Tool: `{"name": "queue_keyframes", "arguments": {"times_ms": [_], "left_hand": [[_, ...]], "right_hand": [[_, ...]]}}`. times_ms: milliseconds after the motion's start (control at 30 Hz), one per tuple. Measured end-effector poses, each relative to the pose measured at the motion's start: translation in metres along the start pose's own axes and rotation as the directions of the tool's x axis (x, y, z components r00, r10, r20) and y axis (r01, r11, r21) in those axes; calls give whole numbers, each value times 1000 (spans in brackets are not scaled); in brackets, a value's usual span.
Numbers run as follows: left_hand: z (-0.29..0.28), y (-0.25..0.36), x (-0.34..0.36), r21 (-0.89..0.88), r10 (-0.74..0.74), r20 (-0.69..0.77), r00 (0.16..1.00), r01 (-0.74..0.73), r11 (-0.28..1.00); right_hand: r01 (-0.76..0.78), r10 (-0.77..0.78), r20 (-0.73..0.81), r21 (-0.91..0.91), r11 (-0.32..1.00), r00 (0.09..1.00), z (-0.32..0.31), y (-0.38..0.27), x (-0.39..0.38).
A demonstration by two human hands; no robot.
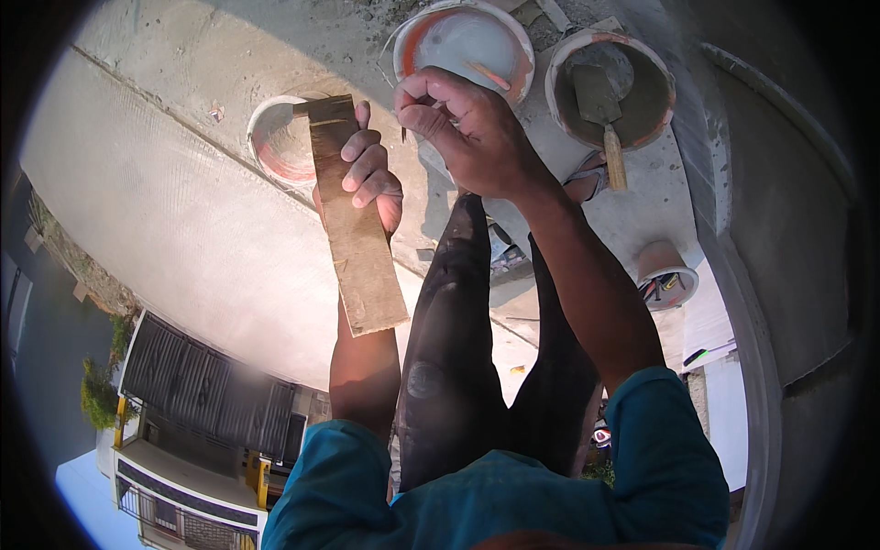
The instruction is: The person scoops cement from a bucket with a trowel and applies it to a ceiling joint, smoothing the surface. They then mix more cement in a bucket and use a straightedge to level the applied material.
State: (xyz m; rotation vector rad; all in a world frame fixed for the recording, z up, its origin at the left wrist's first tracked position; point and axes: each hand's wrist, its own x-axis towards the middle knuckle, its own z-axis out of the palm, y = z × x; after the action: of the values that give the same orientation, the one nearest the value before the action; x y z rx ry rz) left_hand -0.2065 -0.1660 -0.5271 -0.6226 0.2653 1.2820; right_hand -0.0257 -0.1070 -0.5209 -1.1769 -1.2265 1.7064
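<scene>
A long flat strip of wood (pixel 353 234) with rough, worn edges tilts in front of me. My left hand (pixel 374 174) grips it by its right edge, the fingers curled over its face and the thumb pointing up. Just right of its upper end, my right hand (pixel 467 128) is closed in a pinch, apart from the wood. A thin dark tip shows below the pinched fingers, too small to name. Beyond my right hand, a trowel (pixel 600 101) with a wooden handle lies across the bucket (pixel 665 119) at the right.
A large pale bucket (pixel 524 50) with reddish stains stands at the top, and a smaller bucket (pixel 258 128) behind the wood strip. Several tools sit in a small tub (pixel 658 259) at the right. A concrete wall edge (pixel 752 367) runs along the right side; a groove crosses the concrete floor (pixel 183 202).
</scene>
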Motion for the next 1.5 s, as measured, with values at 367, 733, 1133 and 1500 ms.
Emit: {"name": "queue_keyframes", "arguments": {"times_ms": [367, 733, 1133, 1500], "left_hand": [[20, -28, 21, 974, 727, 45, 685, -191, 121], [19, -61, 23, 942, 632, 305, 712, -130, -308], [32, -58, 57, 987, 808, 157, 568, -65, -146], [-105, -328, 153, 986, 110, -120, 987, 106, 125]], "right_hand": [[-324, 279, -197, -255, 911, 940, -15, -9, 18], [73, -156, -272, -290, 954, 950, 16, -4, 27], [-401, 510, -660, 325, 856, 552, -123, -5, -19], [-13, 609, -700, 652, 758, 372, -284, 69, -268]]}}
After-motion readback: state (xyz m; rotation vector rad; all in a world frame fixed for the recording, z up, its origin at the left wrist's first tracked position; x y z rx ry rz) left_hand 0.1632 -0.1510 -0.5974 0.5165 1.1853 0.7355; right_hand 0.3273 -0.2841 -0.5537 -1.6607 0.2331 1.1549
